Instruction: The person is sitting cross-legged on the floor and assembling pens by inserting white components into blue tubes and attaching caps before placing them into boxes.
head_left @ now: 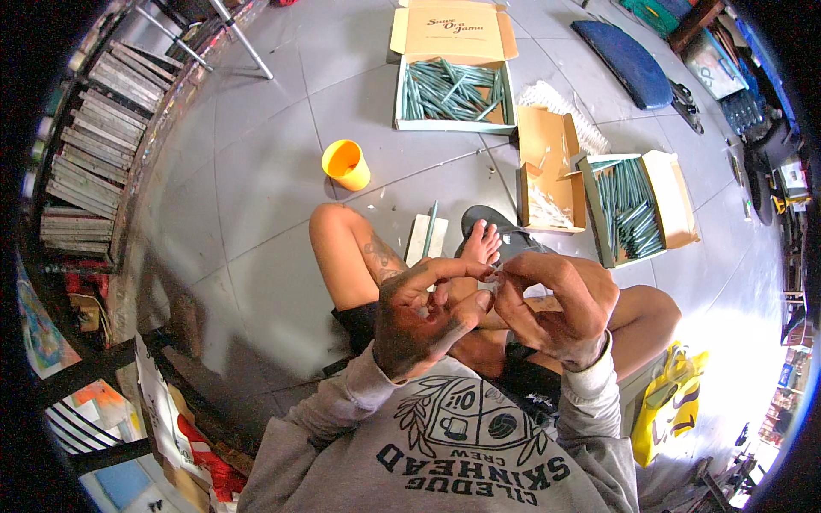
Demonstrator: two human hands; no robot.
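Note:
In front of my lap, my left hand [432, 312] and my right hand [556, 299] meet at the fingertips, both closed. Pinched between them is a small clear-whitish piece [498, 275], too small to name and partly hidden by the fingers. Just beyond my left hand, a slim teal stick like a pen [430, 227] lies on a narrow off-white slab [417, 239]. A small brown carton [552, 224] holding small white pieces [547, 209] stands open beyond my right hand.
Two open boxes, one at the far middle [453, 126] and one at the right [596, 222], hold many teal sticks. Clear plastic packaging [560, 107] lies between them. A yellow cup [346, 165] stands left of centre. A black sandal [505, 239] and yellow bag [667, 406] are close by.

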